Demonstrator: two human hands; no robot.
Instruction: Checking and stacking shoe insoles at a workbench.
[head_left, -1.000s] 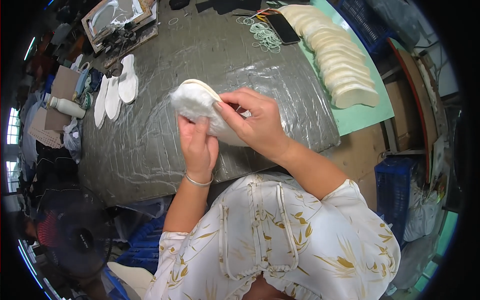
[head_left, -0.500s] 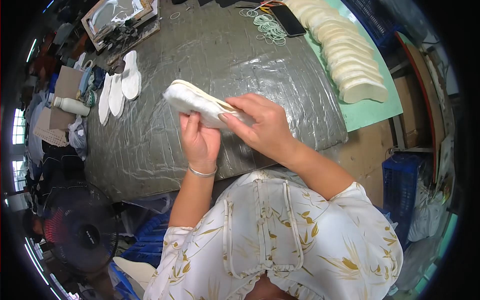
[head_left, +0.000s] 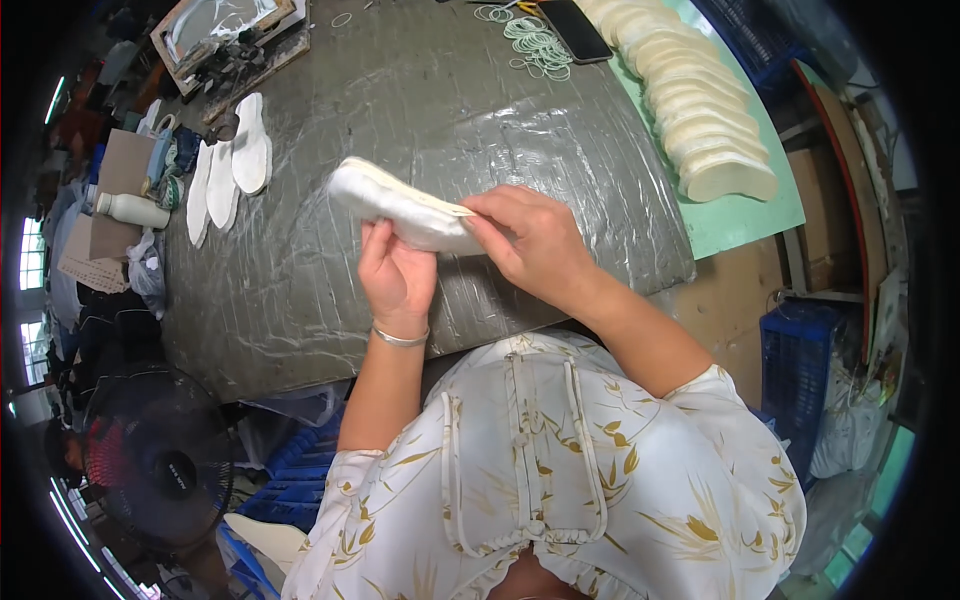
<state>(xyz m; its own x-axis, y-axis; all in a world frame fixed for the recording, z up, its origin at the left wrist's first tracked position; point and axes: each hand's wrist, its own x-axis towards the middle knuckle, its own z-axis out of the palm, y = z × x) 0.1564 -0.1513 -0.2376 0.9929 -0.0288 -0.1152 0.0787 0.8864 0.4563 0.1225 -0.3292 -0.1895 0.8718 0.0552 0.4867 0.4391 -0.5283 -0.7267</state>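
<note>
A fluffy white insole bundle (head_left: 395, 205) with a cream edge along its top is held above the table in front of me. My left hand (head_left: 400, 275) supports it from below, fingers curled against its underside and partly hidden behind it. At the bundle's right end, my right hand (head_left: 535, 240) pinches the cream edge between thumb and fingers. How many layers the bundle has, I cannot tell.
White insoles (head_left: 251, 150) lie on the plastic-covered table (head_left: 300, 310) at left. A long fanned row of cream insoles (head_left: 725, 140) rests on a green sheet (head_left: 725, 230). Pale rubber bands (head_left: 542, 48) and a phone (head_left: 577, 30) sit at the back. A fan (head_left: 165, 450) stands lower left.
My right thumb and fingers have shifted to a tighter pinch at the bundle's upper edge. The bundle has tilted slightly, showing less of its cream top. My view has shifted a little.
</note>
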